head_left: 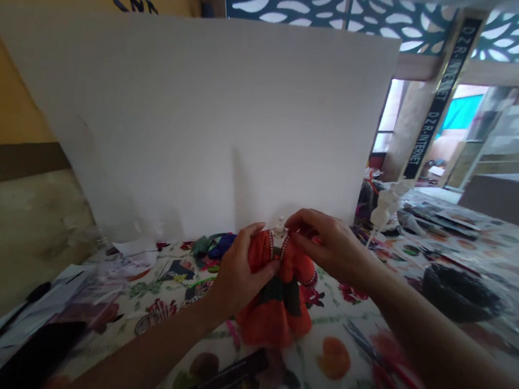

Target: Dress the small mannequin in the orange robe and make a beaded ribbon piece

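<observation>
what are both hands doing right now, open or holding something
Left hand: closed, holding a small orange-red fabric dress.
Right hand: closed, fingertips pinching the dress near its neckline.

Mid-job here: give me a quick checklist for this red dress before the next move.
Dress on stand: ok. The red dress sits upright, with the top of the white stand showing above the neckline.
Hands on dress: ok. The left hand wraps the bodice and the right hand is at the shoulder.
Beaded trim: ok. The beaded trim follows the neckline.
Scissors: ok. The red-handled scissors lie apart from the dress.
Back of dress: cannot tell. It is hidden from this view.
</observation>
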A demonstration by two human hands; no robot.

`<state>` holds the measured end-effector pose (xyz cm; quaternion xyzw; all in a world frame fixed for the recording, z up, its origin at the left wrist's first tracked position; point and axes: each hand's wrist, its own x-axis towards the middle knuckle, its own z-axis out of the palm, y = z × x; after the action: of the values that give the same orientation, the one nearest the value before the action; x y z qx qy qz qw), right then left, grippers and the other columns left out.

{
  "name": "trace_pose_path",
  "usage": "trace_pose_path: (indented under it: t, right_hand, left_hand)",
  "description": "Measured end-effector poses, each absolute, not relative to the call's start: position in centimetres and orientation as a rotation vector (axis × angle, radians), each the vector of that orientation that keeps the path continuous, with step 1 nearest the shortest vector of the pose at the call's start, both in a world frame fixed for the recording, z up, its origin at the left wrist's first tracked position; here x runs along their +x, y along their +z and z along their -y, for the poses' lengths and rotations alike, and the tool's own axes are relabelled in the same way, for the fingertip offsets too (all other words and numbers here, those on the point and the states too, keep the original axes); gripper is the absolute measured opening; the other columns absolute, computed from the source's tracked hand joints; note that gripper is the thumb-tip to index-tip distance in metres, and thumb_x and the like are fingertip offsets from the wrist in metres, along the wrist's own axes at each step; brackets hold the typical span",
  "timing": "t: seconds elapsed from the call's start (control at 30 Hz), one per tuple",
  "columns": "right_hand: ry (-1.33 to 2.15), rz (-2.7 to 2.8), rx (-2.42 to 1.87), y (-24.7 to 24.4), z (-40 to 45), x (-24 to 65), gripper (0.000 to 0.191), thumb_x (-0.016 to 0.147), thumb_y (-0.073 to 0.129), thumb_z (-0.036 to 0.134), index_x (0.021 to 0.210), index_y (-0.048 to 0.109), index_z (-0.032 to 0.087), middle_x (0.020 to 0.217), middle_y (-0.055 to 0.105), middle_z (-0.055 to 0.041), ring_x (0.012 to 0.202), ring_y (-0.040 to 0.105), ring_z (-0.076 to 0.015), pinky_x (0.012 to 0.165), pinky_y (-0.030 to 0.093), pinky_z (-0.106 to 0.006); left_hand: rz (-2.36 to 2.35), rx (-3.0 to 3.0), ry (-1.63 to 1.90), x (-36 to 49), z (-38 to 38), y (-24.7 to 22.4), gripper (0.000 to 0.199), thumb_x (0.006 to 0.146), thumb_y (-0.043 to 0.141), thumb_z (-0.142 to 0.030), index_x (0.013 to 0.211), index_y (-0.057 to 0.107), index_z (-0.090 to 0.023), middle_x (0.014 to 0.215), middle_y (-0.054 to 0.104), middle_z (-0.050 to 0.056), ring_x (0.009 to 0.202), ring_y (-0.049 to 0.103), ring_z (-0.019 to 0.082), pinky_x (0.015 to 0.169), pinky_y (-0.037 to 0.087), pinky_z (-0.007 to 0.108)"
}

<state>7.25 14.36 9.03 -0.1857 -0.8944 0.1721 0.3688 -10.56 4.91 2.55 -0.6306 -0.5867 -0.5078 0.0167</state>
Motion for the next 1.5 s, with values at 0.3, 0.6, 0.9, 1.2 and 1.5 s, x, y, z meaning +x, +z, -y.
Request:
trace_pose_path:
  t: [0.3,0.6,0.9,1.2,1.5]
  right_hand:
    - [0.492,2.250,-0.470,8.7,-14.2,7.3,0.012,0.090,0.057,0.018,0.098,0.065,0.019,0.093,0.068,-0.0036,0.079,0.063,-0.0141,0.071,0.049,-0.029]
    - [0.447,2.079,-0.496,5.5,-12.5,8.3,0.018,0.095,0.057,0.024,0.112,0.062,0.022,0.107,0.064,-0.0073,0.098,0.061,-0.0208,0.086,0.049,-0.038]
    - [0.586,1.997,-0.542,2.9,-13.7,8.1,0.035,0.089,0.063,0.025,0.124,0.055,0.021,0.118,0.059,-0.0098,0.106,0.060,-0.0225,0.092,0.051,-0.041]
    - [0.637,2.086,-0.458,3.4,-14.4,8.0,0.043,0.087,0.065,0.022,0.128,0.053,0.022,0.123,0.064,-0.0095,0.115,0.061,-0.0238,0.099,0.050,-0.043]
    - [0.646,2.136,-0.413,4.2,-14.3,8.8,0.037,0.088,0.061,0.020,0.125,0.056,0.022,0.119,0.067,-0.0087,0.109,0.064,-0.0237,0.096,0.051,-0.042]
  left_hand:
    - [1.823,-1.997,-1.596,-10.7,-5.0,2.7,0.050,0.080,0.070,-0.022,0.124,0.047,-0.025,0.114,0.067,0.005,0.103,0.067,0.022,0.092,0.054,0.040]
    - [1.816,-1.990,-1.565,-10.7,-5.3,2.6,0.045,0.081,0.070,-0.023,0.120,0.048,-0.024,0.112,0.067,0.005,0.103,0.066,0.022,0.091,0.053,0.038]
    - [1.771,-2.075,-1.564,-10.2,-5.3,2.7,0.046,0.083,0.070,-0.025,0.123,0.048,-0.022,0.114,0.066,0.006,0.102,0.065,0.021,0.093,0.051,0.036]
    - [1.802,-2.256,-1.508,-10.7,-4.1,3.4,0.047,0.090,0.064,-0.034,0.132,0.046,-0.024,0.118,0.064,0.006,0.103,0.063,0.022,0.095,0.050,0.037]
    - [1.850,-2.401,-1.724,-12.8,-2.9,2.5,0.039,0.100,0.050,-0.036,0.137,0.048,-0.026,0.137,0.058,0.009,0.126,0.055,0.024,0.108,0.042,0.040]
